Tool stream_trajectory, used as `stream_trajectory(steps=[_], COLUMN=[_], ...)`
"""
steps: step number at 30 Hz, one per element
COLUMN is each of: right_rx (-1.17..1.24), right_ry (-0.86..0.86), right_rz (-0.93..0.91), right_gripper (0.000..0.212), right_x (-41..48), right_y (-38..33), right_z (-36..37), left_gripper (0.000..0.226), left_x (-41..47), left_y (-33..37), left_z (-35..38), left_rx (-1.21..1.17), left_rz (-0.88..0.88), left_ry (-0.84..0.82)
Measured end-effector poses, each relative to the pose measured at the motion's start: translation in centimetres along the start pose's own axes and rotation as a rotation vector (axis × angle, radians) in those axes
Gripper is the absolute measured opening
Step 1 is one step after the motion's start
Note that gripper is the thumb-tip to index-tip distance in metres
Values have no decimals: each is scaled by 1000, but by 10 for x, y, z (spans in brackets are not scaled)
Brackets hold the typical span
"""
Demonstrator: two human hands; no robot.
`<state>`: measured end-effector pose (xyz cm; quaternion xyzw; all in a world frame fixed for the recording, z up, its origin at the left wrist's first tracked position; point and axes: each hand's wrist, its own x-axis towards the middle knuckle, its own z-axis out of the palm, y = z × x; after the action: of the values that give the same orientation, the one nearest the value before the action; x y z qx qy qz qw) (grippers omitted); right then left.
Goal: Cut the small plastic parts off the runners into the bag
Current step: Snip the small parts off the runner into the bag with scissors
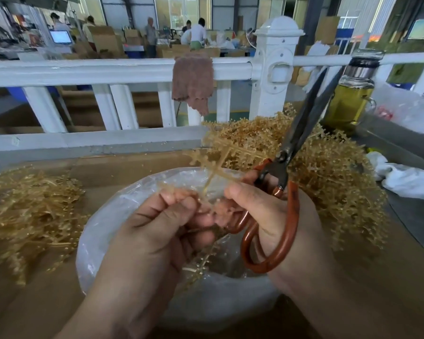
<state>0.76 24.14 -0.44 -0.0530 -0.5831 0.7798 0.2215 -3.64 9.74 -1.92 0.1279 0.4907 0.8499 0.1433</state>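
Runner (218,165) in hand: one, a thin translucent amber frame of crossing rods with small knobbed parts bristling from its branch ends. The left hand (157,231) has its fingers curled and pinches the lower stem between thumb and fingertips, so the frame stands up and away from the knuckles, tilted toward the right hand (279,216). That hand grips one pair of scissors (283,157). Its fingers curl through the glossy orange-brown loop handles, and the long dark metal blades rise above it, parted by a narrow gap. Its thumb lies beside the stem, though whether it touches is unclear. Directly beneath both hands sits one bag (101,223) of clear, crinkled plastic film, its mouth rolled open in a round. A few amber branches (198,265) show inside it below the left hand's fingers. Two heaps of the same amber plastic lie on brown cardboard (47,302). The left heap (27,209), flatter and straw-like, lies well out from the left hand. The right heap (333,177), taller and bristly, lies beyond and beside the right hand, behind the scissors. Farther beyond the hands runs one white railing (108,72) with one brownish nubbly cloth (192,81) draped over its top bar. Beyond the scissor tips stands one glass bottle (350,99) holding yellow-green liquid.
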Motion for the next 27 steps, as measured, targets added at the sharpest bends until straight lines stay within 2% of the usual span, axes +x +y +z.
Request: stream_trajectory(steps=[2,4,7,9,13,17,21,27], right_rx=[-189,-414,-808,-977,-1209,-1276,-1276,-1318], right_ry=[-109,-214,-307,-364,-479,-478,-487,-522], right_rz=[-13,11,-22,-51,29,69,95,69], right_gripper=[25,43,71,73,74,76,68,73], right_x=[-3,-3,-1,-1,-1,3,4,2], right_y=[-4,-8,-15,-18,-21,-20,-21,-15], right_z=[-4,-7,-9,-10,-10,-12,-14,-12], left_gripper=[2,16,14,12,18,41,35,23], left_x=[4,8,14,15,15,14,14,14], left_y=[6,13,20,23,25,29,35,32], left_z=[-6,-15,-27,-30,-31,-35,-39,-41], left_rx=[-41,-59,-76,-81,-72,-44,-21,11], left_rz=[50,109,172,188,237,288,341,330], left_ry=[46,107,178,214,234,268,315,266])
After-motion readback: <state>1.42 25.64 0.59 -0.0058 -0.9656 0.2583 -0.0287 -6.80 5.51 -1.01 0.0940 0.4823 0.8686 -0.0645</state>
